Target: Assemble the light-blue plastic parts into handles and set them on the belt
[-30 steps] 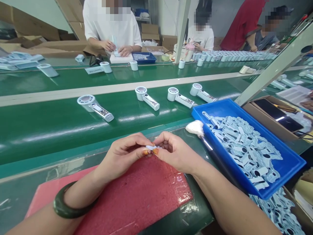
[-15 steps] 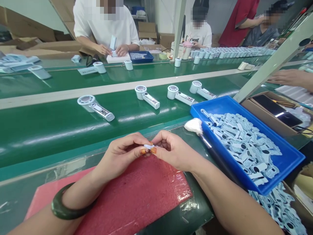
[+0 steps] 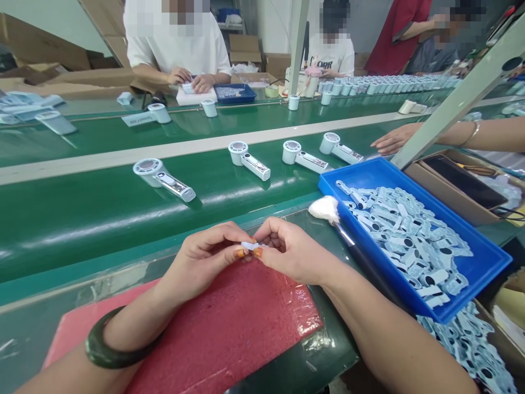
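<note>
Between the fingertips of my left hand (image 3: pixel 209 253) and my right hand (image 3: pixel 289 249) is a small light-blue plastic piece (image 3: pixel 247 245). Both hands pinch it, and the fingers cover most of it, so its full shape is hidden. They hold it above the far edge of a red foam mat (image 3: pixel 238 323). To the right, a blue tray (image 3: pixel 488 268) carries many light-blue plastic parts (image 3: pixel 410 235), some with dark ovals. A brush-like tool with a white wrapped end (image 3: pixel 324 209) lies between my right hand and the tray.
Handheld fans (image 3: pixel 164 178) lie on the green conveyor belt (image 3: pixel 82 219) ahead. A slanted metal post (image 3: pixel 463 93) rises behind the tray, beside a cardboard box (image 3: pixel 435 178) with a phone. A co-worker's hand (image 3: pixel 396 139) reaches in from the right. Another person (image 3: pixel 176 44) works across the belt.
A co-worker's hand has come in from the right toward the belt, beside the farthest fan. The person opposite has lowered a light-blue part. My hands keep the same pinch.
</note>
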`<state>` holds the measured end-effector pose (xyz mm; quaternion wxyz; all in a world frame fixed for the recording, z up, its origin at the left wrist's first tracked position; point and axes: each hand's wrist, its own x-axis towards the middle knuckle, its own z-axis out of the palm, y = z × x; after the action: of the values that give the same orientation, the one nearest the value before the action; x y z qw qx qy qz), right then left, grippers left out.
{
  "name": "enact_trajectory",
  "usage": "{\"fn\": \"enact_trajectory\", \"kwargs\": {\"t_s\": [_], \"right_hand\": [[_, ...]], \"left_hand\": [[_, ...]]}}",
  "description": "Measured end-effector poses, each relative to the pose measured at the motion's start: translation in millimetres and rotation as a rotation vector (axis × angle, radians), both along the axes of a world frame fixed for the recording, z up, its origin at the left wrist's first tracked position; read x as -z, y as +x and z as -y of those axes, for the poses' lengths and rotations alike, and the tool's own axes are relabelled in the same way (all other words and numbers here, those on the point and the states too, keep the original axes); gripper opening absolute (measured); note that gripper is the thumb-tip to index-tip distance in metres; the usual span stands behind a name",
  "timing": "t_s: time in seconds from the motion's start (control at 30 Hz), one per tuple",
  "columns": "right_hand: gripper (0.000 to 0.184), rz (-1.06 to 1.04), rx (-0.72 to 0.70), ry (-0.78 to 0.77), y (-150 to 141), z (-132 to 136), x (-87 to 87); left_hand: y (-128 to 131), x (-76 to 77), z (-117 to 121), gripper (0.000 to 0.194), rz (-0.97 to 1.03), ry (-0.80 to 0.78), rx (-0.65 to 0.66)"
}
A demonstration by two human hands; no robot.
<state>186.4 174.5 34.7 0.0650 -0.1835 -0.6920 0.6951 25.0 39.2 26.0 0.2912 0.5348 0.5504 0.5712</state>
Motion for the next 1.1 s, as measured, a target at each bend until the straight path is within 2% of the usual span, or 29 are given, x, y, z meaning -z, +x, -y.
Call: {"fn": "enact_trajectory", "kwargs": {"t_s": [0.37, 0.53, 0.8, 0.93, 1.03, 1.1], "right_hand": [[0.007, -0.167, -0.023, -0.126, 0.1, -1.1, -2.3], [0.008, -0.190, -0.037, -0.124, 1.0, -1.6, -0.7], [0.009, -0.103, -0.063, -0.135, 0.7, 0.9, 0.9], [0.020, -0.088, -0.093, -0.131, 1.4, 0.4, 0.9], [0.037, -0.098, -0.133, -0.192, 1.7, 0.1, 0.5], [0.041, -0.100, -0.144, -0.227, 1.7, -0.3, 1.1]], "left_hand": [[-0.9, 5.1, -2.6, 0.016, 0.432, -0.051, 0.103], [-0.5, 6.9, -2.1, 0.012, 0.497, -0.068, 0.137], [2.1, 7.6, -2.0, 0.025, 0.548, -0.134, 0.126], [4.1, 6.6, -0.5, 0.029, 0.561, -0.140, 0.098], [5.9, 6.6, 0.7, 0.028, 0.594, -0.134, 0.050], [6.9, 6.9, 1.1, 0.028, 0.607, -0.134, 0.038]]}}
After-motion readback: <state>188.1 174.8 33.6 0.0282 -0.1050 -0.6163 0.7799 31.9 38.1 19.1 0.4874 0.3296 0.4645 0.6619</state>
